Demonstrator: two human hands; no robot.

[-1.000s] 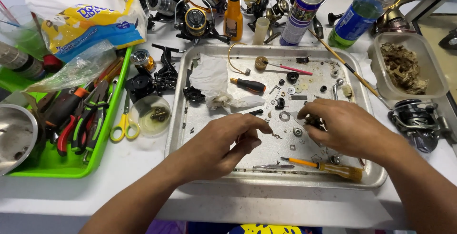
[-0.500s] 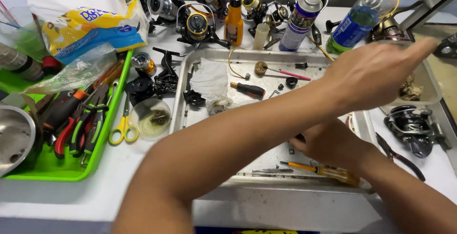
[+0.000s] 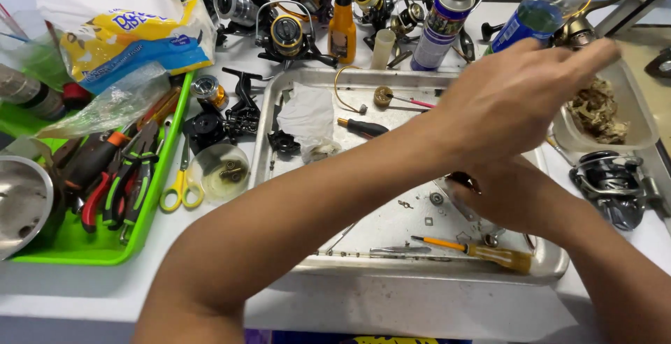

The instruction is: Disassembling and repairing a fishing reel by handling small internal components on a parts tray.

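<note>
The left hand [image 3: 521, 99] stretched across the metal tray [image 3: 279, 89] toward the plastic tub [image 3: 646, 124] of brown scraps, fingers extended and loosely open, holding nothing visible. Beneath that forearm, the right hand [image 3: 507, 194] rested in the tray, curled on a small dark part [image 3: 461, 178]; its grip could not be made out. A yellow-handled screwdriver [image 3: 482, 249] lay just beside it.

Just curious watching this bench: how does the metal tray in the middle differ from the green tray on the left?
The metal tray is silver, larger, and holds small loose parts, a rag and thin tools. The green tray is bright plastic, narrower, and packed with red-handled pliers. Both hands, left hand and right hand, are over the metal tray, none over the green tray. Both are shallow and rectangular.
</note>
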